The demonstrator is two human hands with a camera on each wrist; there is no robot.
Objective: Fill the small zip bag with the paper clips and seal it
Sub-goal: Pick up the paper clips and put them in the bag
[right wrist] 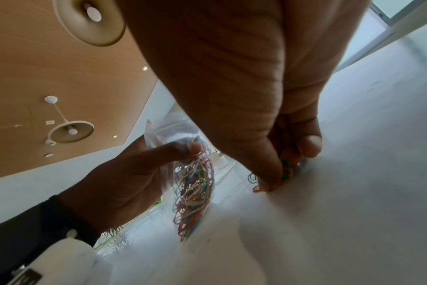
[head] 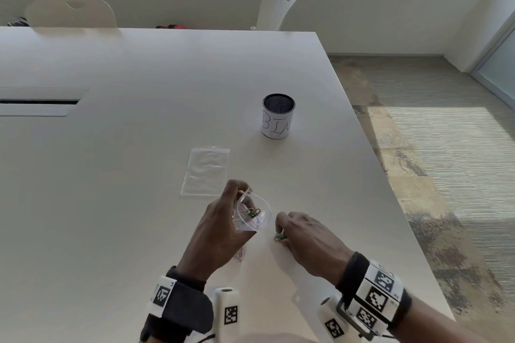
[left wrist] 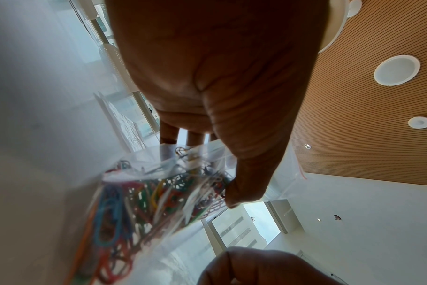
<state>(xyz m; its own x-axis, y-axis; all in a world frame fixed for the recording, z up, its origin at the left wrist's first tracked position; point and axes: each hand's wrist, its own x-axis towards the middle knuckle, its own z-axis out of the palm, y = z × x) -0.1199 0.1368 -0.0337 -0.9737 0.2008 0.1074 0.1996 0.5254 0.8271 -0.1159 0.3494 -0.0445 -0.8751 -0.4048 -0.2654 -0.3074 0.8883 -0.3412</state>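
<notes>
Held up just above the table (head: 111, 175), the small zip bag (head: 252, 216) is gripped by the left hand (head: 220, 228): the thumb (left wrist: 246, 173) is pressed on one side of the plastic and the fingers are curled behind the other side. Its mouth is held open, with the red zip line showing at the top edge. Inside the bag many coloured paper clips (left wrist: 139, 200) are seen, blue, red, green, yellow and white, filling the lower part.

Just beside the bag, on its right, the right hand (head: 303, 234) is lowered to the table surface, and a few loose clips (right wrist: 286, 169), mostly green, are pinched between its thumb and curled fingers. One more dark clip (right wrist: 251, 177) is lying on the table just beside this thumb.

Beyond the bag, a second clear bag (head: 206, 170) is lying flat on the table. Further beyond the bag and to its right, a black mesh cup (head: 278, 115) with a white paper label is standing upright.
</notes>
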